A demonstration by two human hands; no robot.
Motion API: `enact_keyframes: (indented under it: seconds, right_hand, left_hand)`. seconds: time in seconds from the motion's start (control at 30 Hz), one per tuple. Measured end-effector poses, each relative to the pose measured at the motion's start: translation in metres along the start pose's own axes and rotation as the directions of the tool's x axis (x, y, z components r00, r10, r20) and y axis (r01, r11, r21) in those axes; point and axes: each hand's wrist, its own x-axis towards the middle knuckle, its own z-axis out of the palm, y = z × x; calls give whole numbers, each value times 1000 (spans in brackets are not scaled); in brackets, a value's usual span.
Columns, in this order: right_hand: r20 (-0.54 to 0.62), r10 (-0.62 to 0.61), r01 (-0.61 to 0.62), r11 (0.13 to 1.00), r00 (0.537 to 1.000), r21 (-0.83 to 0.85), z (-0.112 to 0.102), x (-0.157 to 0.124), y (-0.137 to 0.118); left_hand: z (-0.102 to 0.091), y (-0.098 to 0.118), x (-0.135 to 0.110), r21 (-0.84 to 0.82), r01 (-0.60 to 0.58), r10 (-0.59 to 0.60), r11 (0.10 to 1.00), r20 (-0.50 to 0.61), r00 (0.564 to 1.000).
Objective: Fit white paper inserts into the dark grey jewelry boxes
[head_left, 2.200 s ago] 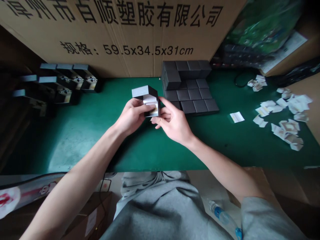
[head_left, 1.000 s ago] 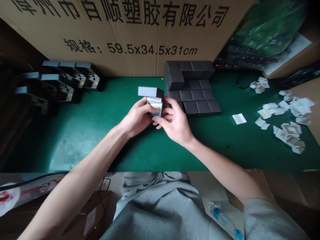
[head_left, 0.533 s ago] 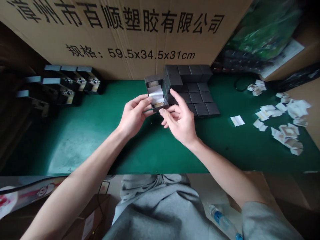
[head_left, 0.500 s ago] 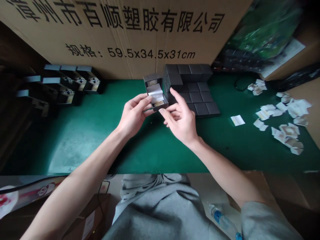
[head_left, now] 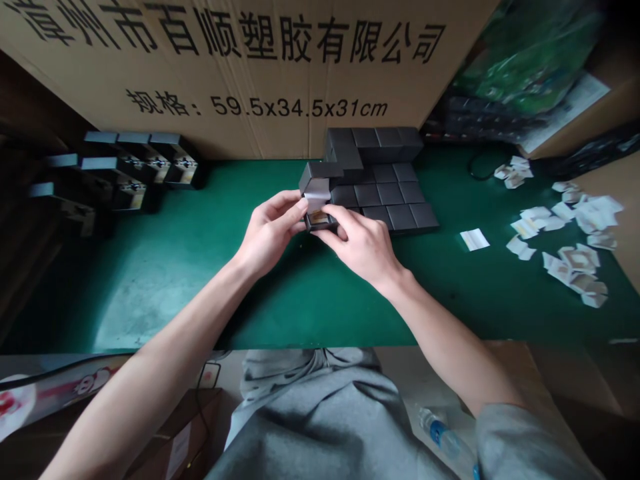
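Between my two hands is a small black hinged box (head_left: 313,173), its lid raised and tilted back. A pale insert (head_left: 316,200) stands in the box, with a yellowish part low inside that I cannot make out. My left hand (head_left: 273,227) grips the box from the left, thumb on its side wall. On the right, my right hand (head_left: 363,243) pinches the front right corner, index finger over the rim and thumb below. Just behind, several closed black boxes (head_left: 395,194) stand in rows, some stacked higher at the back.
Several open black boxes (head_left: 133,193) stand at the left on the green table (head_left: 200,280). Folded white paper pieces (head_left: 580,267) lie scattered at the right, with one flat piece (head_left: 475,240) nearer. A large cardboard carton (head_left: 280,80) walls off the back.
My right hand's index finger, raised before, has come down onto the box's front rim. The box has shifted slightly right and towards me, and its lid has tilted.
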Motion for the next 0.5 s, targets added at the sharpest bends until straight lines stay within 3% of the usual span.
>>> enact_keyframes:
  seconds: [0.5]
  right_hand:
    - [69, 2, 4, 997, 998, -79, 0, -1, -1]
  left_hand:
    - [-4, -5, 3, 22, -19, 18, 1000, 12, 1000]
